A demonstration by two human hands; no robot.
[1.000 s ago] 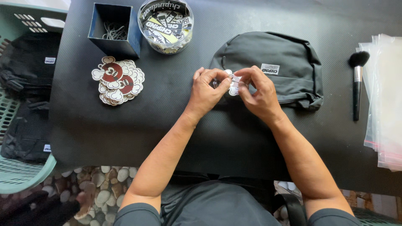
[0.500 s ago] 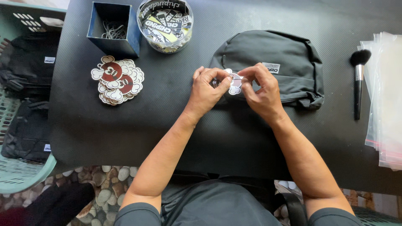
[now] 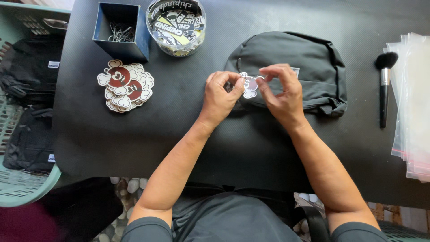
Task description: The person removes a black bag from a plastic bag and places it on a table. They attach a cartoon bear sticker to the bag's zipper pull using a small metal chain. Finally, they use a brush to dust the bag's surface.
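From the head camera, looking straight down, both hands meet just above the middle of a black desk point(image 3: 112, 134). The left hand point(image 3: 219, 96) and the right hand point(image 3: 280, 92) pinch between them a small white cartoon-shaped charm point(image 3: 249, 86), each grip closed on it with thumb and fingertips; a bit of fine metal seems to show at its top, though it is too small to be sure. The charm lies at about three o'clock from the left hand and nine o'clock from the right, equally close to both, its long axis running roughly from twelve to six. It hangs over the near-left part of a dark grey backpack point(image 3: 309, 58), which lies flat on the desk beneath the right hand. At ten o'clock from the hands sits a loose pile of red-and-white cartoon charms point(image 3: 125, 86); beyond it stands a blue square box point(image 3: 118, 42) holding thin metal chains, and just beside that, at twelve o'clock, a round clear tub point(image 3: 176, 27) of printed stickers. At three o'clock, well apart, a black make-up brush point(image 3: 384, 87) lies lengthwise next to a stack of clear plastic bags point(image 3: 414, 103). Off the desk's left edge, a green basket point(image 3: 18, 188) holds folded black cloth items.
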